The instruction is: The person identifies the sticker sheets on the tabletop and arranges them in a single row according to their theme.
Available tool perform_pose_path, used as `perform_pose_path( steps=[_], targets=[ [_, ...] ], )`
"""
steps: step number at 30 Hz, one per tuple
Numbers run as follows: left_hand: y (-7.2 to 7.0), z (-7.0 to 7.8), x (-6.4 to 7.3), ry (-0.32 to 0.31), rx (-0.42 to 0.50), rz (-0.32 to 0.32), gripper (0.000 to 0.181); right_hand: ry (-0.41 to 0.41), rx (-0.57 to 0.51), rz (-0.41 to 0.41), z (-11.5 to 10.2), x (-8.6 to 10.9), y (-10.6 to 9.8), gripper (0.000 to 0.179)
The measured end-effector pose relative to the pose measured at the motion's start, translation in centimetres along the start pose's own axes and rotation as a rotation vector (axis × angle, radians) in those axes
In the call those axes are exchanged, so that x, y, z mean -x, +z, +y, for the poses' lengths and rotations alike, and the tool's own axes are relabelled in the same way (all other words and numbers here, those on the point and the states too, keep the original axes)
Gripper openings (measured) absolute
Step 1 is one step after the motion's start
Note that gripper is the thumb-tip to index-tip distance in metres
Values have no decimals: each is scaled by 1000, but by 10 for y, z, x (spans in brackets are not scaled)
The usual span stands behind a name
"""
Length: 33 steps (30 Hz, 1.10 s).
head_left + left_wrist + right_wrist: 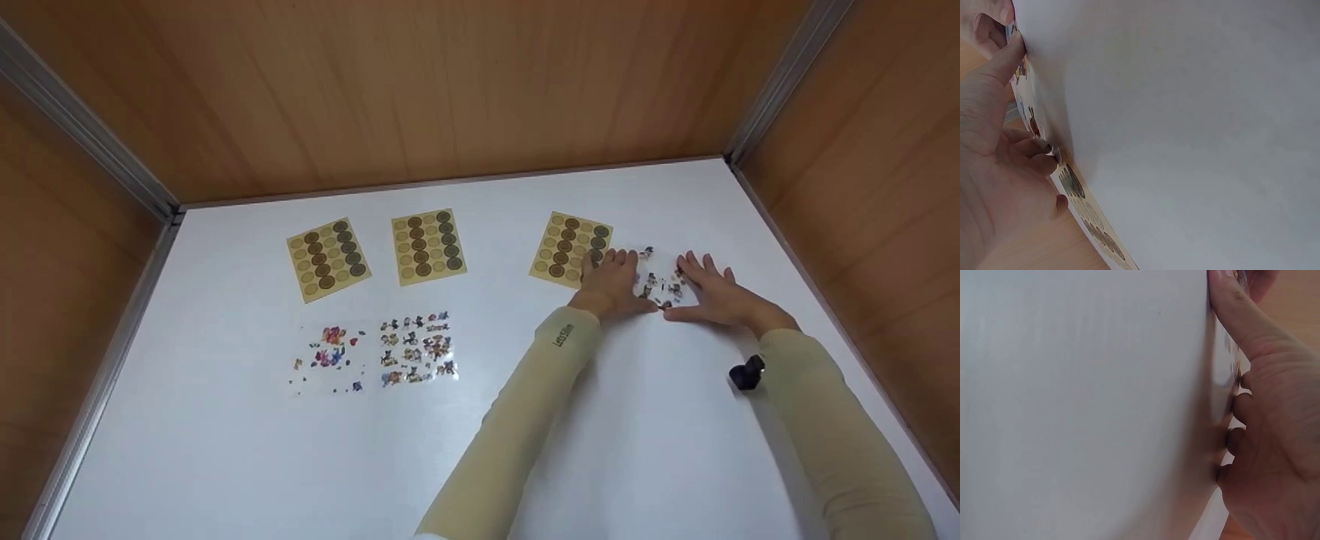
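Note:
A clear sticker sheet (661,286) printed with small cartoon figures lies on the white table at the right. My left hand (609,286) rests on its left side, fingers spread forward and partly covering a yellow sheet of round stickers (564,244). On the opposite side my right hand (716,298) touches the clear sheet with extended fingers. Both thumbs point inward and nearly meet at the near edge. In the left wrist view, the left thumb (1008,59) presses at the sheet's edge. The right wrist view has the right fingertips (1235,439) down at the tabletop.
Two more yellow round-sticker sheets lie at the back, one at the left (328,259) and one near the middle (428,247). Nearer are two clear sticker sheets, one colourful (330,358), one with cartoon figures (417,349). A small black object (746,373) sits by the right forearm. Wooden walls (450,90) enclose the table.

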<state>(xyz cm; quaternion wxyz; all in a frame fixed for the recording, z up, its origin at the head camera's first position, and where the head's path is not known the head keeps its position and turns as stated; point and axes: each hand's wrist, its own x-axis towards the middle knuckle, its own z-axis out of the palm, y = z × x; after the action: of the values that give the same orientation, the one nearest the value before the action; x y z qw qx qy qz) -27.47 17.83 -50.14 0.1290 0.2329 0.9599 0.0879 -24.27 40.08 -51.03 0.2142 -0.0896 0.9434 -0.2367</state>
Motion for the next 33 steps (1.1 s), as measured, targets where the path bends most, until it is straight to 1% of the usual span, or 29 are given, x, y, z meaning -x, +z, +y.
perform_pose_path(
  steps=[7, 12, 15, 17, 18, 21, 23, 25, 27, 28, 30, 31, 33],
  targets=[
    [2, 1, 1, 12, -5, 22, 103, 10, 20, 1, -3, 1, 0, 134],
    [4, 2, 2, 7, 26, 36, 98, 37, 2, 9, -4, 2, 0, 136],
    [5, 2, 2, 6, 50, 45, 94, 74, -35, 13, -5, 3, 1, 137],
    [6, 3, 2, 6, 61, 50, 92, 79, -83, 25, -5, 5, 1, 136],
    [7, 3, 3, 5, 64, 54, 91, 74, -128, 35, -4, 5, 1, 135],
    [7, 3, 4, 4, 64, 67, 89, 55, -279, 77, -4, 9, -2, 131],
    [8, 3, 5, -1, 55, 76, 90, 65, -439, 108, -5, 12, -3, 124],
    [8, 3, 6, -7, 51, 82, 90, 77, -658, 146, -8, 14, -3, 116],
    [8, 3, 7, -11, 51, 82, 90, 75, -910, 179, -12, 18, -3, 105],
    [8, 3, 7, -11, 48, 82, 90, 71, -1053, 188, -14, 19, -2, 99],
    [8, 4, 8, -4, 49, 83, 91, 47, -1288, 191, -19, 22, 0, 88],
    [9, 4, 8, 0, 50, 83, 91, 35, -1373, 182, -21, 24, 1, 82],
    [9, 3, 9, 8, 46, 87, 92, 26, -1473, 167, -25, 25, 3, 68]
  ],
)
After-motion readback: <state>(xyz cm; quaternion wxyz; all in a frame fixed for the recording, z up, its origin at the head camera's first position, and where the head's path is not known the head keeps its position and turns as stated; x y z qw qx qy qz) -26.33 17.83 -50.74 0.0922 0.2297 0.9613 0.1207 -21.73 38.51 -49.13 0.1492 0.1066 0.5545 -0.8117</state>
